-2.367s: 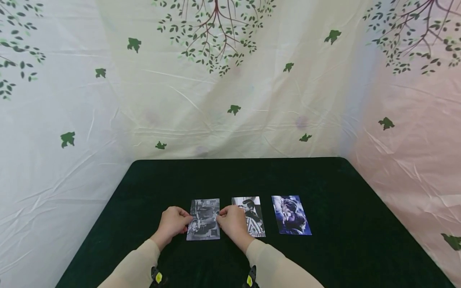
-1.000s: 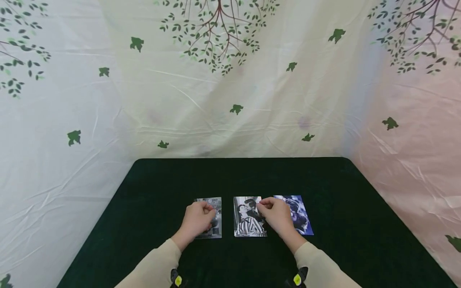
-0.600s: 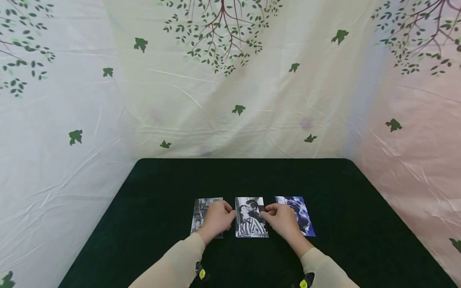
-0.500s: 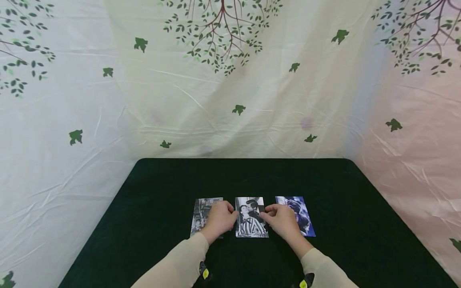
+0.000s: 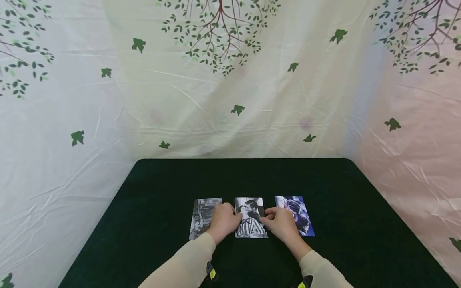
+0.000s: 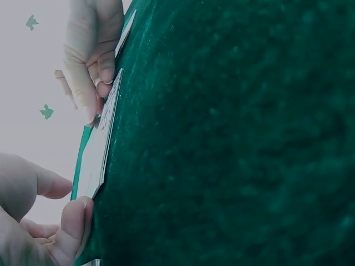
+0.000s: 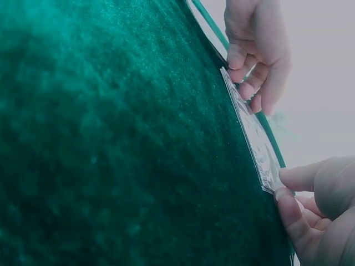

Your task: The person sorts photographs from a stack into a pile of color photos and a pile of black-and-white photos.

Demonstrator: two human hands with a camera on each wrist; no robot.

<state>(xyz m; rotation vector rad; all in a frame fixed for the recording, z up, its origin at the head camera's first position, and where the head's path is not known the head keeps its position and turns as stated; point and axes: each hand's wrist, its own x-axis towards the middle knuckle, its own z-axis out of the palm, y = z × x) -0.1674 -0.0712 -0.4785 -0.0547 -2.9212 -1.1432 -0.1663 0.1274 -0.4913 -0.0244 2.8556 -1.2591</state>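
Three photo prints lie in a row on a dark green cloth. The middle black-and-white photo (image 5: 251, 227) shows a couple, one in stripes. My left hand (image 5: 224, 221) holds its left edge between thumb and fingers. At the opposite edge, my right hand (image 5: 283, 225) pinches the photo, thumb in front. In the right wrist view, the photo's edge (image 7: 249, 145) looks layered, with right fingertips (image 7: 284, 195) at its near corner. Partly under my left wrist lies a grey photo (image 5: 201, 219); a blue-toned photo (image 5: 305, 225) is partly hidden by my right hand.
The dark green cloth (image 5: 237, 176) covers a table with rounded far corners. A pale curtain (image 5: 180, 104) printed with leaves and branches hangs behind it and along both sides. Each sleeve carries a black and yellow wrist piece.
Both hands have shifted right, from the grey photo to the middle one. The right hand arrived first; the left crossed over the grey photo to the middle photo's left edge.
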